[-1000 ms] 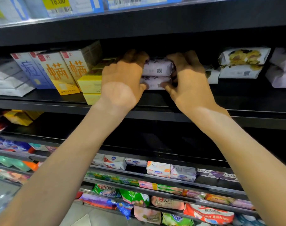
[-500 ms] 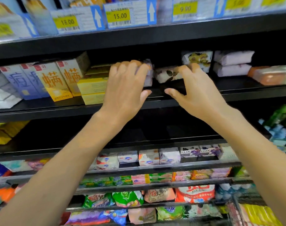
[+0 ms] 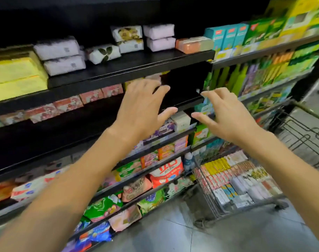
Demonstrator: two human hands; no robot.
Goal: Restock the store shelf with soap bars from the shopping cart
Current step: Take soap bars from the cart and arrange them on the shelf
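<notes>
Two pale lilac wrapped soap bars [image 3: 61, 56] lie stacked on the black upper shelf [image 3: 129, 69], beside yellow boxes [image 3: 16, 77]. Further right on that shelf lie a leaf-print bar [image 3: 104, 53], flower-print bars [image 3: 127, 39] and more lilac bars [image 3: 159, 37]. My left hand [image 3: 140, 108] and my right hand [image 3: 226, 115] hover in front of the lower shelves, both empty with fingers spread, well below and right of the stacked bars. The shopping cart [image 3: 233, 180] at lower right holds several rows of soap bars.
Lower shelves carry pink boxes [image 3: 69, 104], bagged detergents [image 3: 166, 171] and small soap boxes. A neighbouring shelf unit at right holds green and teal boxes [image 3: 246, 35]. Grey tiled floor [image 3: 173, 231] lies below; the cart's wire frame [image 3: 304, 131] stands at far right.
Both hands let go of the lilac bars on the upper shelf and drew back downward. The view swung right, bringing the cart into sight.
</notes>
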